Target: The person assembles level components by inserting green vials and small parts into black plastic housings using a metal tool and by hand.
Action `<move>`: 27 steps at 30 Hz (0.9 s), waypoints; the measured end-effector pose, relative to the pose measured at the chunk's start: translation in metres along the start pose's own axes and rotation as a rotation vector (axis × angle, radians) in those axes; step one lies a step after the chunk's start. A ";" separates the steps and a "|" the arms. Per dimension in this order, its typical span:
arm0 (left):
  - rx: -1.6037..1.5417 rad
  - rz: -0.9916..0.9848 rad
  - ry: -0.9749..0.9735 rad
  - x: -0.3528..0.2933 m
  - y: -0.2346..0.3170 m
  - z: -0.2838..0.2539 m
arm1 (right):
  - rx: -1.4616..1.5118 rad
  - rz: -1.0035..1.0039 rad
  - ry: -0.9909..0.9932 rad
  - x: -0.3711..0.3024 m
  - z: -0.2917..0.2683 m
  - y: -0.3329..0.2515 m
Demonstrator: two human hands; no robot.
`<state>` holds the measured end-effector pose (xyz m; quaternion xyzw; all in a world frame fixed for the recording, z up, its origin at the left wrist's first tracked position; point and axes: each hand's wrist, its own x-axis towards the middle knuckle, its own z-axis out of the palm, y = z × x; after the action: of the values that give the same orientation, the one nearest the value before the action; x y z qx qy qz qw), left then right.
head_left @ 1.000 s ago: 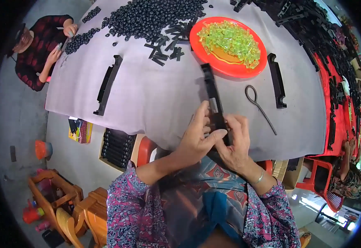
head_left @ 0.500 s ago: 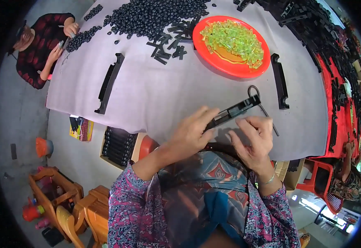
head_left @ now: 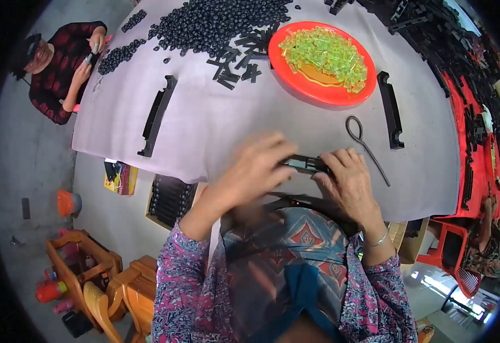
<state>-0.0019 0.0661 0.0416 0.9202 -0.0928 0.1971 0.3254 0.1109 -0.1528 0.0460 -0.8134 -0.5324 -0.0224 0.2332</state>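
Observation:
Between my two hands is a long, narrow black plastic housing (head_left: 307,164) with a recess along its top, held just over the near part of the cloth-covered table. My right hand (head_left: 348,184) grips its right end, thumb below and fingers curled over it. My left hand (head_left: 256,168) is at the other end, slightly smeared by motion, with its fingers closed about that tip. A dark metal rod with a looped end (head_left: 369,150) lies on the cloth to the right of my hands. Similar black housings rest farther out, one at left (head_left: 158,116) and one at right (head_left: 390,110).
A red plate (head_left: 296,86) heaped with yellow-green translucent pieces (head_left: 324,54) stands beyond my hands. Small round black parts (head_left: 204,26) and short black strips (head_left: 227,68) are piled left of it. A box of black parts (head_left: 170,200) sits below the table edge. Another person (head_left: 61,74) works at far left.
The housing has come nearer to me and turned more level. My right hand has closed on its right end, and the looped rod is now uncovered.

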 end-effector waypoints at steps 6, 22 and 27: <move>0.182 -0.424 0.259 0.007 -0.060 -0.040 | 0.005 0.004 0.039 0.001 -0.001 0.006; 0.302 -0.295 0.052 0.030 -0.152 -0.064 | 0.007 0.006 0.059 0.000 0.004 0.008; 0.121 -0.463 -0.061 0.026 -0.150 -0.073 | -0.010 0.006 0.047 0.000 0.007 0.008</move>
<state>0.0446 0.2273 0.0201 0.9403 0.1229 0.0945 0.3031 0.1167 -0.1532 0.0370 -0.8153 -0.5243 -0.0436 0.2419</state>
